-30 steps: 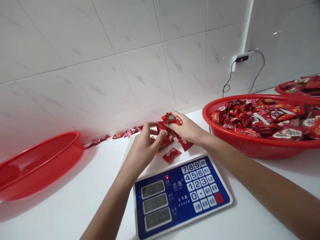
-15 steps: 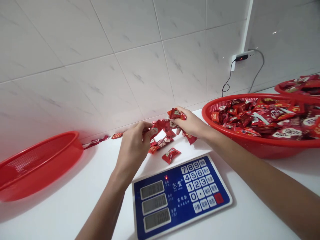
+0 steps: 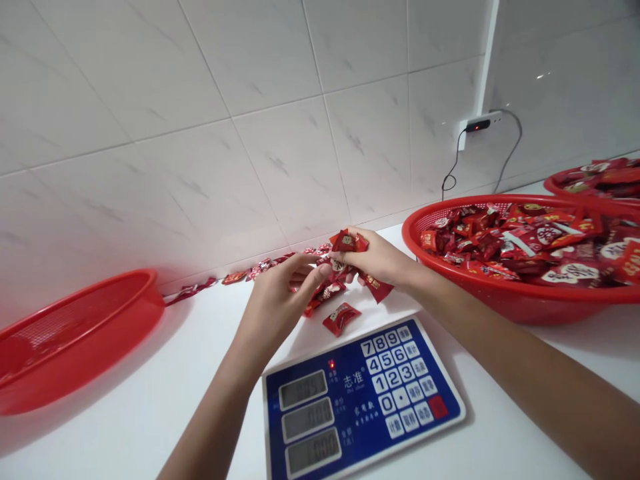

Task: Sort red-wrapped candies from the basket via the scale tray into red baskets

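Over the pan of a blue and white digital scale [image 3: 357, 393], my right hand [image 3: 377, 257] is closed around several red wrapped candies [image 3: 349, 241]. My left hand [image 3: 285, 290] is beside it, thumb and fingers apart, with nothing visible held between them. Its thumb tip reaches close to the candies in my right hand; whether it touches them I cannot tell. Under the hands, more red candies rest on the white pan, partly hidden, and one candy [image 3: 341, 318] lies in plain sight near the keypad. The scale's display is lit but its digits are blurred.
To the right stands a red basket [image 3: 500, 303] full of wrapped candies, with another red basket [image 3: 557, 183] of candies behind it. A red basket [image 3: 100, 333] is at the left. Candies [image 3: 235, 277] lie along the tiled wall. A black cable [image 3: 457, 163] hangs from a wall outlet.
My left hand has let go of a red candy, and its fingers have spread. The upper reading on the scale has changed. My right hand still holds its candies; the view has shifted slightly.
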`<action>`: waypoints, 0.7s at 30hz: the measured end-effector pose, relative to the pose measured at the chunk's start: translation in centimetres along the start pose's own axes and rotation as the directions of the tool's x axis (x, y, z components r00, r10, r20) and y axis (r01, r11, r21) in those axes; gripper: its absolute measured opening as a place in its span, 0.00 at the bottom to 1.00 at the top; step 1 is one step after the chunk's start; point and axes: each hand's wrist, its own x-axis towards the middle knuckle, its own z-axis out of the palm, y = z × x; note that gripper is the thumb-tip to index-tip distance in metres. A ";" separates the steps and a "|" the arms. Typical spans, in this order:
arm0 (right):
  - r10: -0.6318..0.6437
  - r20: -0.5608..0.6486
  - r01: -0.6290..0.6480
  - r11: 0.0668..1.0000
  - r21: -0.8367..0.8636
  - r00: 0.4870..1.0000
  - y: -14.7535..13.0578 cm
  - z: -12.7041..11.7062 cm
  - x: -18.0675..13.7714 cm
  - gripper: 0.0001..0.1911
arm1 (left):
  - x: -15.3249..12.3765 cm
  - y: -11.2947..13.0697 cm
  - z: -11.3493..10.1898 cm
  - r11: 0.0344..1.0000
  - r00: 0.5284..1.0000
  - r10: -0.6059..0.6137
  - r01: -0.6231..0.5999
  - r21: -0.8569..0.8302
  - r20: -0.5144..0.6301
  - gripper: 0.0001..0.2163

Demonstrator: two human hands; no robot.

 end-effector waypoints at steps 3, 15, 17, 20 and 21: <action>-0.041 0.058 0.037 0.997 0.065 0.997 -0.5 0.4 -0.3 0.06 | 0.0 0.2 -0.2 0.998 1.000 -0.004 0.005 -0.067 0.008 0.08; 0.051 -0.173 -0.039 0.997 0.071 0.984 -2.7 -1.3 -0.8 0.07 | -0.3 0.4 -1.8 0.999 0.983 0.030 -0.036 -0.029 -0.183 0.08; 0.047 -0.155 -0.038 0.998 0.059 0.987 -2.5 -1.2 -0.8 0.07 | -0.3 0.3 -1.6 0.999 0.985 0.032 -0.036 -0.019 -0.167 0.08; 0.053 -0.139 -0.046 0.998 0.051 0.989 -2.1 -1.2 -0.7 0.09 | -0.2 0.1 -1.4 1.000 0.993 0.015 -0.016 -0.004 -0.119 0.09; 0.059 -0.132 -0.053 0.997 0.049 0.990 -2.0 -1.2 -0.6 0.10 | -0.1 0.0 -1.4 1.000 0.995 -0.005 0.006 0.004 -0.099 0.09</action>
